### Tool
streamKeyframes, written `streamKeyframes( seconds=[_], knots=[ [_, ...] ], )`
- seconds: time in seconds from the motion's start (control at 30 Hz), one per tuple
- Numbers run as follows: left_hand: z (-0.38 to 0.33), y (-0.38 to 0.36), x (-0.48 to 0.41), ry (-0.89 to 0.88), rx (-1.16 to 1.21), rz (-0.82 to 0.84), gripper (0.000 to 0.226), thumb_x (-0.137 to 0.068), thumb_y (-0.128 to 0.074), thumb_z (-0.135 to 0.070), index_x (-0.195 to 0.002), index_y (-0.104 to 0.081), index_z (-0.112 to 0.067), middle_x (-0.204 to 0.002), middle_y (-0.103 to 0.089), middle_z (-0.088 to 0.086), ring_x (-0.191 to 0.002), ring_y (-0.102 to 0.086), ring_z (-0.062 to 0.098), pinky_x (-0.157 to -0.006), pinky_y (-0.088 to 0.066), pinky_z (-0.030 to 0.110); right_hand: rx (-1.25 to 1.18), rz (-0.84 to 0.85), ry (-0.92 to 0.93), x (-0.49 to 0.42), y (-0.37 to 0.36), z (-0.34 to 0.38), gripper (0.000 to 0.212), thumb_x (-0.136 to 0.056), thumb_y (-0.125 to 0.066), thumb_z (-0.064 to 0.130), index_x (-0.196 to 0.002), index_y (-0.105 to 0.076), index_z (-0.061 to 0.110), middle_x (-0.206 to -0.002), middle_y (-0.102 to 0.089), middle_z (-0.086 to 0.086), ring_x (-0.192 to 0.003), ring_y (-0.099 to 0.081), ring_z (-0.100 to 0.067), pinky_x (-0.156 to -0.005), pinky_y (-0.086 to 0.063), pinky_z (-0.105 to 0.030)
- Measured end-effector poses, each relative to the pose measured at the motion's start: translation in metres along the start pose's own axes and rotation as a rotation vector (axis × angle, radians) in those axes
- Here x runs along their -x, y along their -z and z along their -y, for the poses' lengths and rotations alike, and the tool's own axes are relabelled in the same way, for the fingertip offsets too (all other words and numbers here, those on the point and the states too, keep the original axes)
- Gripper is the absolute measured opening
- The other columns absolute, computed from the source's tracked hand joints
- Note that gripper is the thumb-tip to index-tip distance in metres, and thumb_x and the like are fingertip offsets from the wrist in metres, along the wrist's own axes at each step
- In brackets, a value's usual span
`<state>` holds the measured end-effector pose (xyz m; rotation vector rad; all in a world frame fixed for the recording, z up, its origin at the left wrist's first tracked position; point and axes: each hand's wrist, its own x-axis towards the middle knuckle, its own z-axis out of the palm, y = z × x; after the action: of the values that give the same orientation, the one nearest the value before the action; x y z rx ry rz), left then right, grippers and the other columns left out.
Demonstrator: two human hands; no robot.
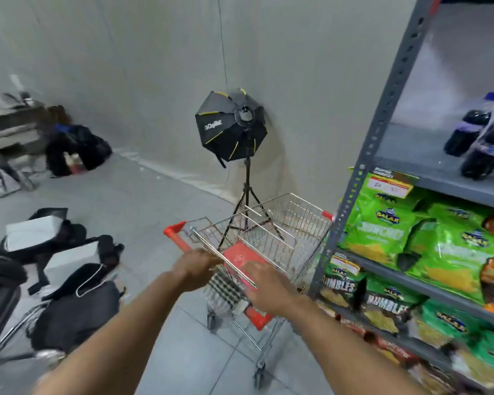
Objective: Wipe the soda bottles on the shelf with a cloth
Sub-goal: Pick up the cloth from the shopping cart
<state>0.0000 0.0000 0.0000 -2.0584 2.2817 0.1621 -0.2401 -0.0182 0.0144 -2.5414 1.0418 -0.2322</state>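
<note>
Two bare forearms reach forward from the bottom of the view toward a shopping cart's handle bar [223,259]. The left hand [196,269] is at the near left part of the bar, palm down, fingers curled over it, wrist slightly bent. The right hand [265,283] is just to the right of the left hand along the same bar, palm down, fingers spread and blurred; whether it grips the bar cannot be told. Both arms are nearly straight and angle inward, so the hands sit close together but apart.

Shiny wire-metal cart [271,223], glossy plastic soda bottles [485,146], matt metal shelf [382,109].
</note>
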Motion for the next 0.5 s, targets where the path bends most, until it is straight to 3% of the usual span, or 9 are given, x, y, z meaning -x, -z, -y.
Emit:
streamKeyframes(
  seconds=[0.1, 0.2, 0.33, 0.5],
  knots=[
    [0.008, -0.012, -0.009, 0.059, -0.030, 0.059, 0.042, -0.101, -0.047, -0.038, -0.141, -0.053, -0.030, -0.140, -0.064, -0.001, -0.130, -0.054, 0.026, -0.109, -0.040, 0.048, -0.007, 0.118, -0.049, -0.016, -0.023, 0.018, 0.032, -0.093, -0.058, 0.029, -0.124, -0.055, 0.022, -0.122, -0.063, -0.003, -0.105, -0.060, -0.024, -0.089, -0.054, -0.042],
    [0.010, -0.019, -0.022, 0.208, -0.001, 0.129, 0.050, -0.101, -0.035, -0.053, -0.134, -0.055, -0.021, -0.136, -0.063, 0.006, -0.133, -0.047, 0.031, -0.115, -0.027, 0.053, 0.044, 0.160, -0.084, -0.025, -0.041, 0.026, 0.029, -0.093, -0.054, 0.028, -0.119, -0.058, 0.015, -0.120, -0.062, -0.008, -0.106, -0.060, -0.031, -0.086, -0.053, -0.041],
    [0.007, -0.031, -0.038, 0.215, -0.048, 0.256, 0.054, -0.102, -0.030, -0.052, -0.130, -0.060, -0.017, -0.140, -0.056, 0.011, -0.140, -0.038, 0.034, -0.121, -0.008, 0.059, 0.061, 0.175, -0.099, -0.031, -0.062, 0.025, 0.021, -0.095, -0.049, 0.021, -0.114, -0.056, 0.013, -0.120, -0.058, -0.009, -0.106, -0.057, -0.033, -0.082, -0.050, -0.041],
    [0.004, -0.045, -0.058, 0.242, 0.002, 0.352, 0.048, -0.102, -0.032, -0.045, -0.121, -0.064, -0.015, -0.133, -0.062, 0.012, -0.135, -0.045, 0.032, -0.123, -0.005, 0.059, 0.069, 0.163, -0.094, -0.039, -0.075, 0.018, 0.023, -0.098, -0.046, 0.013, -0.117, -0.058, 0.010, -0.123, -0.056, -0.010, -0.109, -0.053, -0.033, -0.083, -0.049, -0.041]
  ],
)
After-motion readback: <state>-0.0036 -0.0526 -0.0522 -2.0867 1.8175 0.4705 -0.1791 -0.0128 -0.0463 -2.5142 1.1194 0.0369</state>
